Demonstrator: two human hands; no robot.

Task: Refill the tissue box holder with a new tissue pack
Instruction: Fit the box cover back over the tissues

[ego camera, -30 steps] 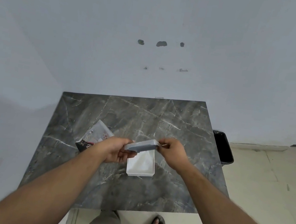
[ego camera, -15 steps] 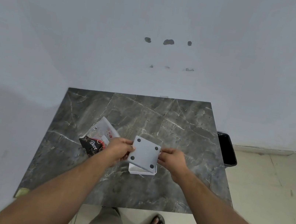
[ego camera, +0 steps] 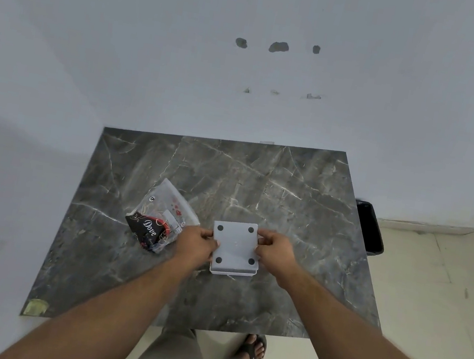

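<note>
Person is standing at a dark marble table [ego camera: 275, 185], both bare arms reaching over it. Grey square base plate [ego camera: 235, 245] with four black round feet is facing up, sitting on top of the white tissue box holder [ego camera: 232, 271], whose white edge is showing only along the plate's near side. Left hand [ego camera: 196, 242] is gripping the plate's left edge, fingers curled closed around it; right hand [ego camera: 275, 250] is gripping the right edge the same way, fingers pinched onto it. Holder is resting on the table, near its middle, slightly toward the person. Tissue pack [ego camera: 161, 220], clear wrapper with a black "Dove" label, is lying flat on the table just left of the holder, touching or nearly touching the left hand; cannot tell which. Black bin [ego camera: 369, 228] is standing on the floor just off the table's right edge. Sandalled foot [ego camera: 253, 349] is showing below the table's near edge.
</note>
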